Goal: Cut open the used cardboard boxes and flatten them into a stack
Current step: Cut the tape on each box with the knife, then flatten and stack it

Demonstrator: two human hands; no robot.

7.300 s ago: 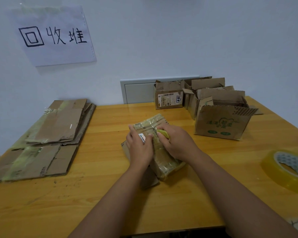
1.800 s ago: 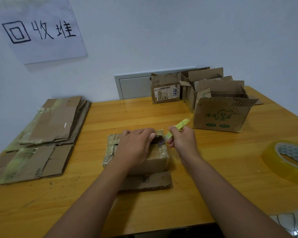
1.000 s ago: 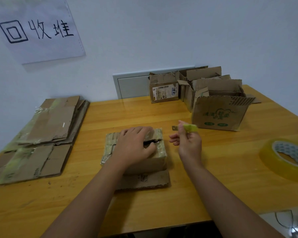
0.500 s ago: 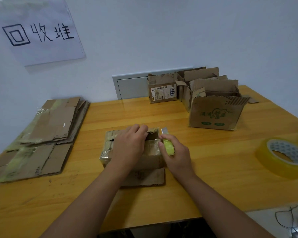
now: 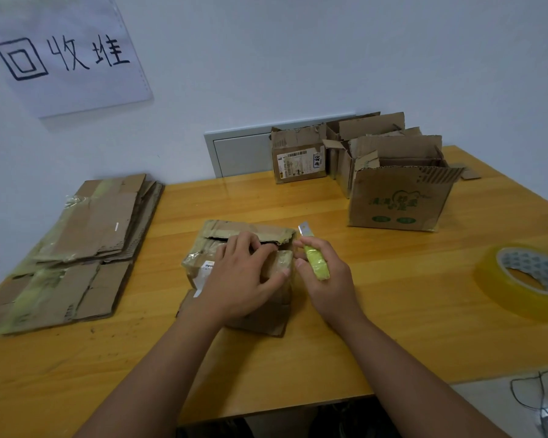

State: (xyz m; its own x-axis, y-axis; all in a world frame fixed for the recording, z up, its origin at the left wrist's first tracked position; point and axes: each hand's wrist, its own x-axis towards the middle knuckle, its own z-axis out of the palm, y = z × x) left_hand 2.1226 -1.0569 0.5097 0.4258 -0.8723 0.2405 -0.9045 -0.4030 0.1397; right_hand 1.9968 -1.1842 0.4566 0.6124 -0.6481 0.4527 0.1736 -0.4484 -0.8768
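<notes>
Now, cutting step: the person is slitting the tape on a small taped box (image 5: 244, 248) lying at the centre of the frame on the counter (image 5: 393, 311).
Left hand (image 5: 244, 279): its grip is lying spread and pressing down on top of the box, fingertips reaching the dark slit near the far edge.
Right hand (image 5: 326, 279): its grip is curled round a yellow-green knife (image 5: 315, 262), the short blade pointing away and standing just beside the box's right far corner.
What is changing: a second ago the knife was lifted clear to the right of the box; half a second ago it was coming back to the right edge, and now it is sitting at that corner with the blade out. The slit along the top is looking longer than before.
Meaning for the task: the top seam is probably nearly open, so this box is likely getting close to being flattened.
Flat stack (image 5: 76, 248): flattened cardboard is lying at the left of the frame, well apart from the box.
Waiting boxes (image 5: 393, 184): several open boxes are standing at the upper right.
Tape roll (image 5: 525, 279): lying at the right edge, well apart from the hands.
</notes>
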